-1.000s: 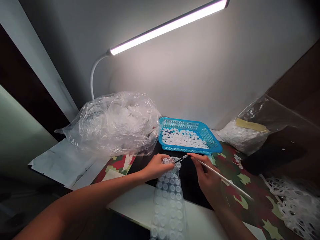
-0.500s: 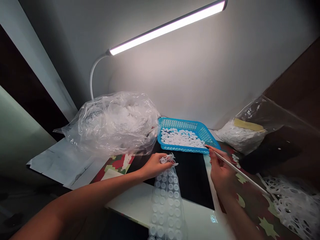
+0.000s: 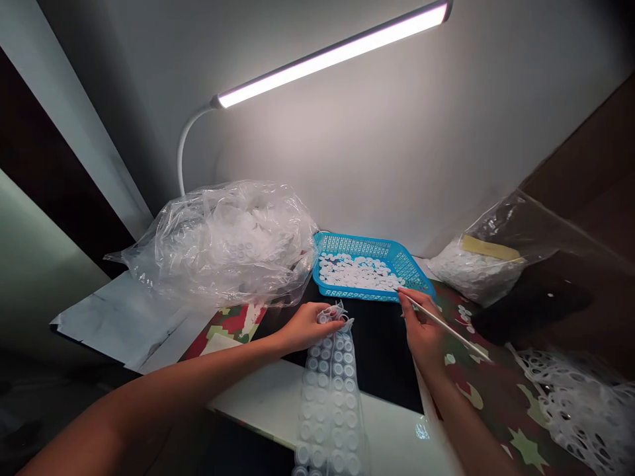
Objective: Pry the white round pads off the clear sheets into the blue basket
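My left hand is closed on the gathered top end of a translucent strip with rows of round caps, which hangs down over the table's front edge. A thin white stick is pinched in my right hand, its tip at the front right rim of a blue basket. Many small white round pieces lie inside the basket. Under my hands is a black mat.
A large clear plastic bag of white material sits left of the basket. To the right are another clear bag and a pile of white perforated scraps. A lit lamp hangs above.
My right hand has moved a little left with the stick, whose tip has shifted left along the basket's rim. My left hand has barely moved and still holds the strip.
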The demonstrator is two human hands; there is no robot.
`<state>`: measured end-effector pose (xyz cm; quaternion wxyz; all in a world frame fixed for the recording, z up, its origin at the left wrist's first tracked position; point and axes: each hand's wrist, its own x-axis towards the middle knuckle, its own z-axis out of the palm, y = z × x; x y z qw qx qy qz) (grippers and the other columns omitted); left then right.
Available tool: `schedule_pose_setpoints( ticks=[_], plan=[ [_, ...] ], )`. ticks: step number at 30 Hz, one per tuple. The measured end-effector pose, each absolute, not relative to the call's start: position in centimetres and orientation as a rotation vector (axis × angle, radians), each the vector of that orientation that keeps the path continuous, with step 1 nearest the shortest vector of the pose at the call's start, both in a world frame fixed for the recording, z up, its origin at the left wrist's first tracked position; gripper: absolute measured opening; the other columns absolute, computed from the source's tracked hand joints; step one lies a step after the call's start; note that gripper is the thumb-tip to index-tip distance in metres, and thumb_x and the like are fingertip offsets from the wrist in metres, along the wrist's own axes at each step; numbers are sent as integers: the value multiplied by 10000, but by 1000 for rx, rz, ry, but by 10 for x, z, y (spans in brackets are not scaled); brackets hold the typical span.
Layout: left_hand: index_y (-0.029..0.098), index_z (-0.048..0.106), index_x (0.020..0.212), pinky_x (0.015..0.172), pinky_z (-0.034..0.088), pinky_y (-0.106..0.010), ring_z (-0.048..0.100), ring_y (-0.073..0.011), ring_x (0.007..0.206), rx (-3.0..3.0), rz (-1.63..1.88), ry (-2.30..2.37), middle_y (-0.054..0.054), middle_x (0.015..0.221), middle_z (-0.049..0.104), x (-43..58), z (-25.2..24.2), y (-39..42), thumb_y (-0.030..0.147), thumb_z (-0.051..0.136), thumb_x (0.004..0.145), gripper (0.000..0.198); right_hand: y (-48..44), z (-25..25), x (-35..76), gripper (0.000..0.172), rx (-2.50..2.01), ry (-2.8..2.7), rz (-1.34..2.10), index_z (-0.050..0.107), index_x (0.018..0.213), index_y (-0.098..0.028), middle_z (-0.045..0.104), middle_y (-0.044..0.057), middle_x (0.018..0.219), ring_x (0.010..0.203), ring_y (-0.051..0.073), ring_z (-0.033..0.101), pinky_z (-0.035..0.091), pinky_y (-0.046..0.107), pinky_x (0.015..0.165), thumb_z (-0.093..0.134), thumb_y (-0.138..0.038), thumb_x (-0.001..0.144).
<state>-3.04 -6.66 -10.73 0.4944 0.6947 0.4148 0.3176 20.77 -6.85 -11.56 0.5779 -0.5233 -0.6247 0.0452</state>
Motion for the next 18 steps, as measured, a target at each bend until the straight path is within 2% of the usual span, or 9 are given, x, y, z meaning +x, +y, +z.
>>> schedule_pose_setpoints(
  ticks=[3, 7, 14, 18],
  plan=[
    [137, 653, 792, 559, 370, -213, 543, -141, 629, 1714, 772, 1017, -13, 673, 615, -31, -111, -65, 440, 612, 735, 311, -76, -114, 197, 215, -1220, -1574, 302, 682, 931, -208, 676, 46, 887, 771, 180, 629, 533, 294, 610, 561, -368, 855],
    [133, 649, 738, 545, 348, -208, 513, -124, 595, 1777, 799, 1051, -4, 626, 602, -31, -111, -62, 427, 591, 750, 300, -91, -109, 178, 183, -1174, -1711, 492, 696, 919, -224, 703, 33, 869, 759, 185, 657, 552, 304, 658, 584, -346, 843],
    [137, 577, 613, 523, 280, -204, 418, -91, 553, 1876, 837, 1100, 28, 555, 512, -30, -107, -60, 365, 556, 775, 281, -96, -111, 166, 117, -1127, -1860, 448, 682, 854, -201, 720, 37, 813, 727, 186, 678, 548, 281, 638, 601, -283, 835],
    [137, 565, 606, 526, 271, -206, 416, -90, 560, 1896, 843, 1113, 32, 554, 505, -29, -107, -61, 356, 550, 780, 280, -94, -113, 164, 96, -1127, -1899, 418, 680, 829, -193, 720, 37, 780, 695, 182, 680, 539, 271, 612, 607, -255, 830]
  ],
)
